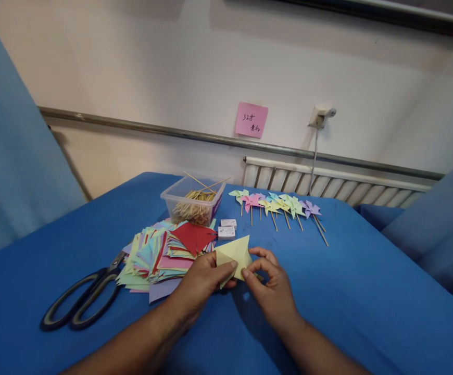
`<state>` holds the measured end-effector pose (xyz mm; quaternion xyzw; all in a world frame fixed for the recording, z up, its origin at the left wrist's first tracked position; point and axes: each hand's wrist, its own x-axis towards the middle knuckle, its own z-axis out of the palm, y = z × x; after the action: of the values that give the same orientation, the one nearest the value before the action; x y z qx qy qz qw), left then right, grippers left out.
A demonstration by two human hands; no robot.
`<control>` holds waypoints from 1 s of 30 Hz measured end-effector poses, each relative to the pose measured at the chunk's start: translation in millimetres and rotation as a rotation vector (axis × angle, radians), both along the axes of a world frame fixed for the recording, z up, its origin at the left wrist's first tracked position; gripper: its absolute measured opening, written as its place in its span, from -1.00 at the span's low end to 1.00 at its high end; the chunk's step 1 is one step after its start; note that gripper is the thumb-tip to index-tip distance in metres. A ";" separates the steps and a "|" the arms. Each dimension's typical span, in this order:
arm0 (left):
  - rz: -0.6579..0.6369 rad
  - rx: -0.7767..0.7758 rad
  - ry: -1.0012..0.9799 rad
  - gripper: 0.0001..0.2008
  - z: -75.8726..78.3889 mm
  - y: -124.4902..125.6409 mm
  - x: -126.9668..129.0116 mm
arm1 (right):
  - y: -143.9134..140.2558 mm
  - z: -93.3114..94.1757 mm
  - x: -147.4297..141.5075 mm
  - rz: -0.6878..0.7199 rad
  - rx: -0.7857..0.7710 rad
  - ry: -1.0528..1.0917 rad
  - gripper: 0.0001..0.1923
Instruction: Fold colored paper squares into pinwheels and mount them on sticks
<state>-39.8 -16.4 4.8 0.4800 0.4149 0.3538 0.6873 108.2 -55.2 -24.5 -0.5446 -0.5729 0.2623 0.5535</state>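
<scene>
A sheet of pale yellow paper (232,252) is held between both hands above the blue cloth, with its flaps partly folded inward. My left hand (206,276) pinches the left side, its thumb lying across a folded flap. On the other side, my right hand (271,281) grips the paper between thumb and fingers. Just left of the hands lies a pile of coloured paper pieces (152,255), with a red piece (195,237) on top. Scissors (89,297) with dark handles rest beside the pile, their blades partly under it.
Behind the pile stands a clear plastic box (167,200) of thin wooden sticks (195,208). Two small white boxes (226,233) sit near it. Several paper pinwheels (281,204) on sticks lie at the back right. A radiator (289,179) runs along the wall behind the blue-covered table (351,291).
</scene>
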 end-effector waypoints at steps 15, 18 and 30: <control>-0.023 0.013 0.046 -0.68 -3.7 0.9 2.4 | -0.8 -2.9 -1.4 0.023 -0.016 0.026 -0.90; -0.024 0.008 0.051 -0.65 -3.7 0.8 2.5 | -1.1 -2.1 -1.9 0.028 -0.019 0.034 -0.90; -0.003 -0.006 0.058 -0.62 -2.5 -1.1 2.1 | -1.6 -0.7 -2.7 0.032 0.005 0.059 -0.88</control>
<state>-37.7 -17.5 2.3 0.4887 0.4348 0.3373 0.6770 105.5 -56.8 -25.3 -0.5262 -0.5656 0.2853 0.5673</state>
